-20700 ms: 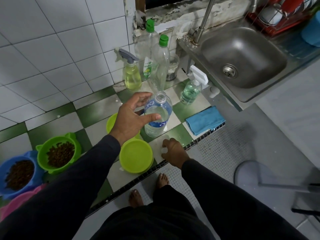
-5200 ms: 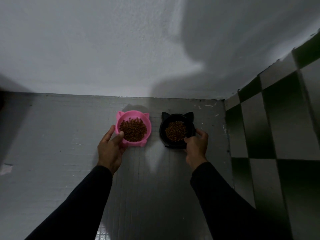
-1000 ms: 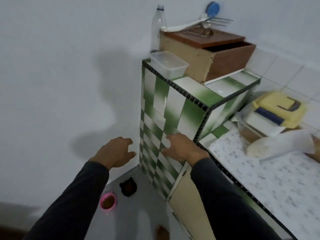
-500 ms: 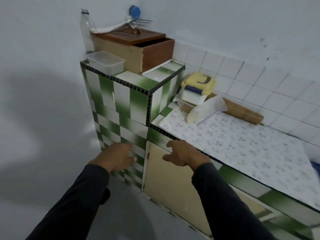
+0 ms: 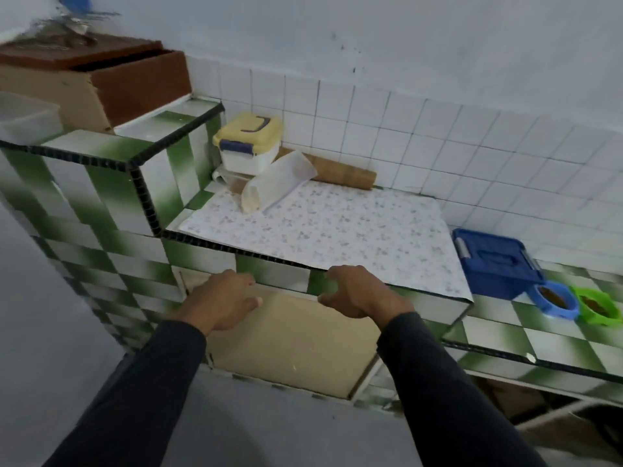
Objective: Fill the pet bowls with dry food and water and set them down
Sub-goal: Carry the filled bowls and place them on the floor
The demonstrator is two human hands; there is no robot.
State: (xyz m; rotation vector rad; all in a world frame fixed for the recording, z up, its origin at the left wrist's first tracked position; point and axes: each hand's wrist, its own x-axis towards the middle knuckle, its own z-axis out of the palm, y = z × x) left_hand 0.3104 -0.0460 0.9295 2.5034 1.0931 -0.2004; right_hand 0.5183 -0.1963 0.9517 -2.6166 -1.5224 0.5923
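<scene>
A blue pet bowl (image 5: 554, 302) and a green pet bowl (image 5: 597, 306), both with brown dry food inside, stand side by side on the green-and-white tiled counter (image 5: 556, 338) at the far right. My left hand (image 5: 220, 299) and my right hand (image 5: 359, 293) hang in the air in front of the counter edge, fingers loosely curled, holding nothing. Both are well to the left of the two bowls. The pink and black bowls are out of view.
A blue lidded box (image 5: 492, 264) sits just left of the bowls. A patterned mat (image 5: 330, 227) covers the counter, with a yellow-lidded container (image 5: 247, 148), a white bag (image 5: 276, 183) and a cardboard roll (image 5: 344, 173) at its back. A raised tiled block (image 5: 111, 183) carries a wooden box (image 5: 97, 82). A beige cabinet door (image 5: 293, 342) lies below.
My view has swung right along the counter, bringing the blue box and the blue and green bowls into sight. Both hands stay empty and in front of me.
</scene>
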